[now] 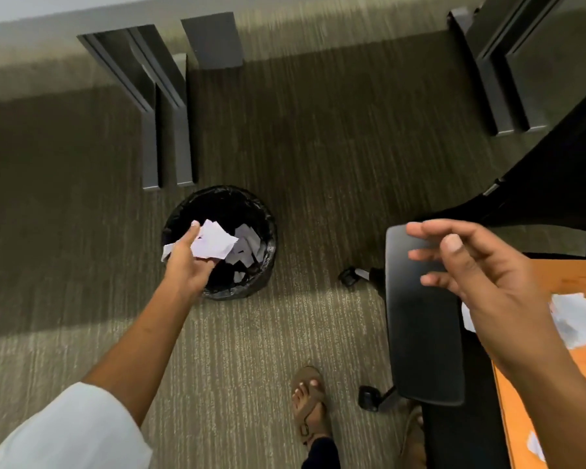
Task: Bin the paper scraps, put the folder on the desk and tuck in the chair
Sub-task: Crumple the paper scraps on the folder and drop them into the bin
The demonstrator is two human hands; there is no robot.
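While the left hand [186,262] reaches out over the bin [268,231], its grip is pinched on a bunch of white paper scraps [214,243], held just above the bin's open mouth. More scraps [247,243] already lie inside, against the black liner. The bin stands on the carpet [82,231], just in front of a pair of dark furniture legs [168,137]. The right hand [481,275] hangs in the air above the chair [423,326], its grip spread and holding nothing. Near the desk [555,275]'s left edge, at the right of the view, lie further torn pieces [575,319], with one more piece [535,446] toward the near end. The chair stands beside the desk's left edge, its castors [367,397] on the carpet. A sandalled foot [308,397] is planted on the carpet left of the chair.
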